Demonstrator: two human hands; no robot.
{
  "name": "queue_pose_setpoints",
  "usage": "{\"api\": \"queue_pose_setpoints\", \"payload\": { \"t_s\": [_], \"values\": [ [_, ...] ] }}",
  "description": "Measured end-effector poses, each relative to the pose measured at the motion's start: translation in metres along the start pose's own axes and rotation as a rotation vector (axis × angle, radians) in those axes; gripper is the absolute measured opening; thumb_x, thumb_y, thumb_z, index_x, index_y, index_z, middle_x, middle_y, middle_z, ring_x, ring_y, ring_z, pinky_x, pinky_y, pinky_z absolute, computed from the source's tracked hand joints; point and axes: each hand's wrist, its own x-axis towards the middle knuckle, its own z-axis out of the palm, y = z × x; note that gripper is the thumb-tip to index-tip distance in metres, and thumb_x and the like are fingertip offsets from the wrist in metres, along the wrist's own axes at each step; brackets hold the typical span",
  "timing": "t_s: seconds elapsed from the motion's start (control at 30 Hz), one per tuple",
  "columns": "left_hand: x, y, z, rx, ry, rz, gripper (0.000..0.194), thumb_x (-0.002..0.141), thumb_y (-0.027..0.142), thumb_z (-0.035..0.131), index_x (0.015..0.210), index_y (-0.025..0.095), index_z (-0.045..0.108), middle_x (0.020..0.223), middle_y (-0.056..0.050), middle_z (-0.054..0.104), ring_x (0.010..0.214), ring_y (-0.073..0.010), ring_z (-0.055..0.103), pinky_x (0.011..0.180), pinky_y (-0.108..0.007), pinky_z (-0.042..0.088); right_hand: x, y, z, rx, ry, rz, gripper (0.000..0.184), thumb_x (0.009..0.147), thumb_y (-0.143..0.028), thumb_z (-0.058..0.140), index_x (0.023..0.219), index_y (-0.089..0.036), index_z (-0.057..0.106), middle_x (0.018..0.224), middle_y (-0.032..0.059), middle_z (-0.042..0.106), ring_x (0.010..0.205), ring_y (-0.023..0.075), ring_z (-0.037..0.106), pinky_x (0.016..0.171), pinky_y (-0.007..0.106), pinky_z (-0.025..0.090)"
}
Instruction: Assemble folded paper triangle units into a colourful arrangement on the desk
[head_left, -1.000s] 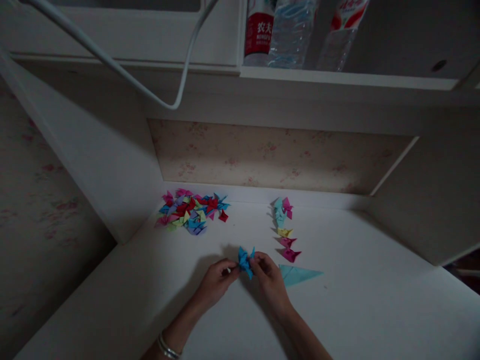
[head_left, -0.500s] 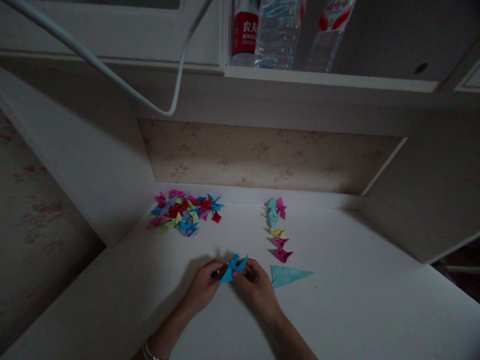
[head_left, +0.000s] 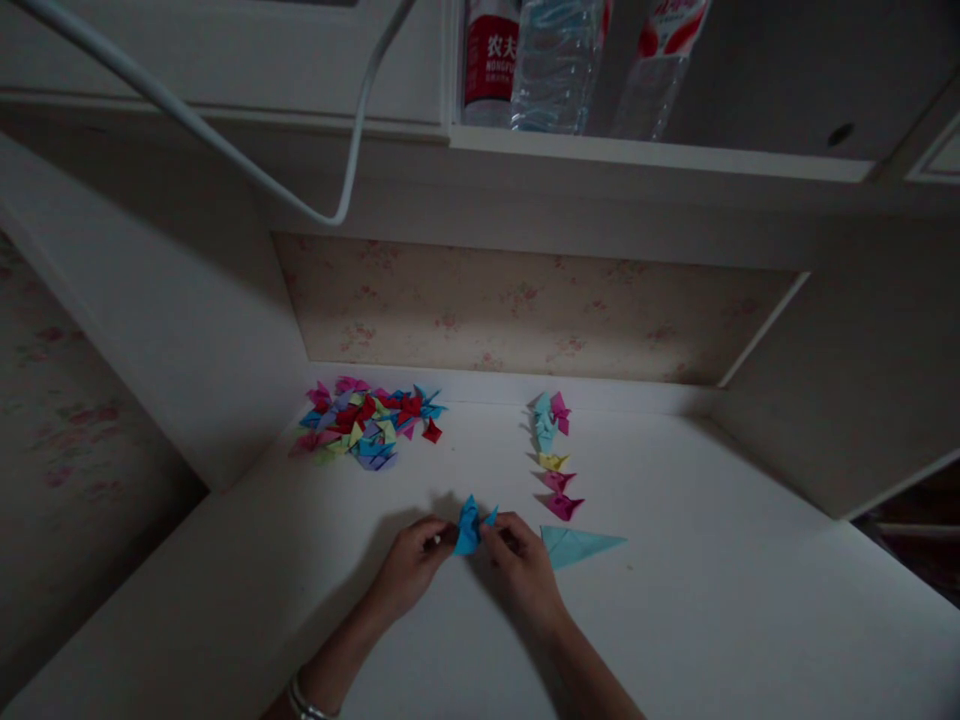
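Between my two hands is a blue origami crane (head_left: 468, 527), held just above the white tabletop (head_left: 420, 660). My left hand (head_left: 415, 557) pinches its left side with thumb and fingers. On the right, my right hand (head_left: 523, 566) grips a pointed blue tip of the same paper. Close beside my right hand lies a folded light-teal paper (head_left: 579, 546), long and tapering to a point on the right. Behind it several small origami pieces stand in a column: magenta ones (head_left: 564, 505), a yellow one (head_left: 553, 462) and light-teal ones (head_left: 544, 424).
A heap of colourful origami pieces (head_left: 367, 420) sits at the back left against the wall ledge. Overhead, a shelf (head_left: 660, 158) holds plastic bottles (head_left: 556, 70). A white cable or lamp arm (head_left: 247, 165) hangs at the upper left. Side panels (head_left: 832, 400) bound the desk.
The blue crane has turned in my hands and now stands more upright, its peak pointing up. My right fingers have shifted to its right tip.
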Motion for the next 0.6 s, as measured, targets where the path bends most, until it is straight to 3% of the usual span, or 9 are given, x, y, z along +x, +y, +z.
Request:
{"api": "queue_pose_setpoints", "payload": {
  "t_s": [0.13, 0.23, 0.4, 0.5, 0.6],
  "values": [
    [0.000, -0.001, 0.001, 0.001, -0.009, -0.013, 0.034, 0.083, 0.044, 0.052, 0.085, 0.017, 0.072, 0.083, -0.004, 0.070, 0.077, -0.0184, 0.059, 0.069, -0.023, 0.043, 0.003, -0.014, -0.011, 0.019, -0.004, 0.043, 0.029, 0.078, -0.049, 0.064, 0.074, -0.020, 0.068, 0.059, -0.0023, 0.051, 0.054, 0.0127, 0.045, 0.047, 0.024, 0.037],
    [0.001, -0.007, 0.002, 0.011, 0.028, -0.049, 0.038, 0.084, 0.049, 0.051, 0.089, 0.017, 0.071, 0.083, -0.003, 0.068, 0.076, -0.0179, 0.058, 0.069, -0.024, 0.043, 0.015, -0.036, -0.038, 0.043, 0.025, 0.030, 0.030, 0.076, -0.049, 0.066, 0.070, -0.020, 0.066, 0.058, -0.0027, 0.052, 0.050, 0.0115, 0.045, 0.047, 0.024, 0.037],
    [0.004, -0.012, 0.003, 0.045, 0.012, -0.044, 0.036, 0.086, 0.047, 0.050, 0.087, 0.017, 0.070, 0.079, -0.002, 0.067, 0.074, -0.0169, 0.057, 0.069, -0.024, 0.043, 0.069, -0.061, -0.122, -0.091, 0.160, -0.013, 0.035, 0.074, -0.053, 0.066, 0.070, -0.018, 0.066, 0.062, 0.0018, 0.061, 0.050, 0.0118, 0.049, 0.049, 0.026, 0.039],
    [0.005, -0.009, 0.004, 0.082, 0.002, -0.027, 0.033, 0.086, 0.045, 0.050, 0.083, 0.018, 0.069, 0.078, -0.002, 0.066, 0.073, -0.0165, 0.057, 0.068, -0.023, 0.043, 0.112, -0.055, -0.176, -0.227, 0.300, 0.024, 0.041, 0.074, -0.056, 0.062, 0.072, -0.016, 0.066, 0.072, 0.0079, 0.066, 0.050, 0.0117, 0.051, 0.049, 0.027, 0.042],
    [0.006, -0.008, 0.004, 0.136, 0.003, -0.016, 0.034, 0.088, 0.045, 0.047, 0.079, 0.019, 0.067, 0.074, -0.001, 0.064, 0.071, -0.0161, 0.056, 0.065, -0.023, 0.042, 0.147, -0.040, -0.215, -0.347, 0.383, 0.089, 0.042, 0.075, -0.056, 0.058, 0.076, -0.015, 0.066, 0.083, 0.0121, 0.069, 0.052, 0.0119, 0.053, 0.049, 0.027, 0.045]
  ]
}}
